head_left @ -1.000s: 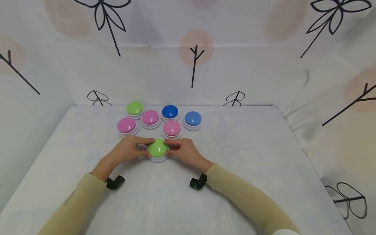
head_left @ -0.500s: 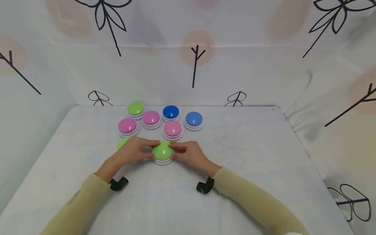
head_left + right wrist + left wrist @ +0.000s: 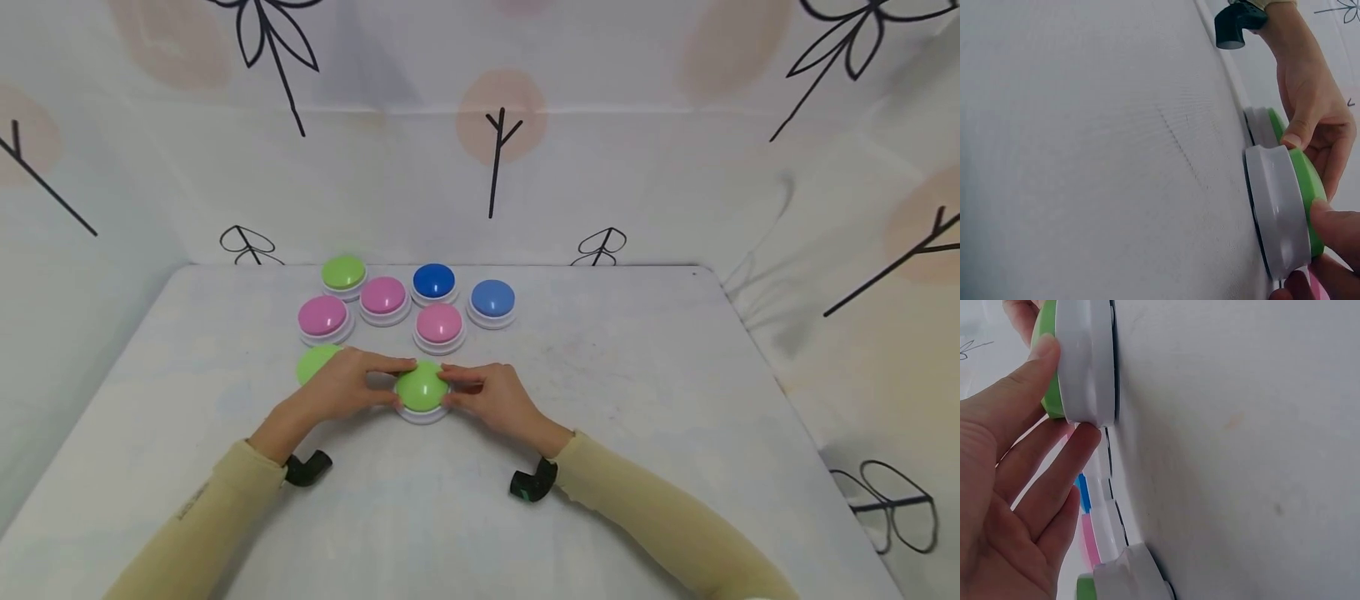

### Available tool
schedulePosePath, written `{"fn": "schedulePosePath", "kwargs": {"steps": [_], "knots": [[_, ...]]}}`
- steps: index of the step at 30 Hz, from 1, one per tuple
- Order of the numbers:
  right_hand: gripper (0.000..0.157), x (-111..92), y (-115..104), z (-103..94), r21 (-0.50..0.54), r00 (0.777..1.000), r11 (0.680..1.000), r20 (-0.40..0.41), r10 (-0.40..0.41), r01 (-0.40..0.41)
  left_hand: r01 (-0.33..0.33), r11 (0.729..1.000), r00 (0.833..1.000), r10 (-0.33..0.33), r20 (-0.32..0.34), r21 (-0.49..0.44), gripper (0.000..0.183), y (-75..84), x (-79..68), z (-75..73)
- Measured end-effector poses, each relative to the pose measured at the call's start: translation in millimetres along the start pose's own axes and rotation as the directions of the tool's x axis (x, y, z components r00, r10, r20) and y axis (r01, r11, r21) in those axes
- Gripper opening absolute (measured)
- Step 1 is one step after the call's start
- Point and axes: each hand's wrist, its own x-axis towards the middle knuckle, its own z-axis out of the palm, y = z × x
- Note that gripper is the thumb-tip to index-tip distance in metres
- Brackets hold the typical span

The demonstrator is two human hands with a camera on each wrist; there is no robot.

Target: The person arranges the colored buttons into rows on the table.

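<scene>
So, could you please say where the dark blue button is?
In the head view, the dark blue button sits near the far edge of the table, between a pink button at left and the light blue button at right.

Pretty plain room tbh. There's a big white table, kinda smudgy on top, taking up most of the lower frame. Whitish walls run along the back and both sides, with a crease across the back one. They've got black leafy doodles upper left and upper right, plus a twig over a peach blob top centre. Light's soft, with faint shadows at right.
</scene>
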Motion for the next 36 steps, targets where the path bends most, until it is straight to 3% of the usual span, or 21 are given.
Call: {"fn": "schedulePosePath", "kwargs": {"steps": [19, 25, 36], "knots": [[0.039, -2, 0, -0.7, 0.000, 1.000, 1.000, -0.026, 0.004, -0.004, -0.017, 0.996, 0.999, 0.021, 0.042, -0.093, 0.058, 0.2, -0.4, -1.6], [0.038, 0, 1, -3.6, 0.012, 0.999, 1.000, -0.033, 0.011, -0.010, -0.018, 0.995, 0.999, 0.021, 0.026, -0.099, 0.053, -0.4, 0.0, -3.5], [0.033, 15, 8, -17.6, 0.081, 0.977, 0.994, -0.191, 0.091, -0.077, 0.056, 0.986, 0.997, -0.063, -0.039, -0.157, 0.045, -1.5, 13.7, -10.6]]}}
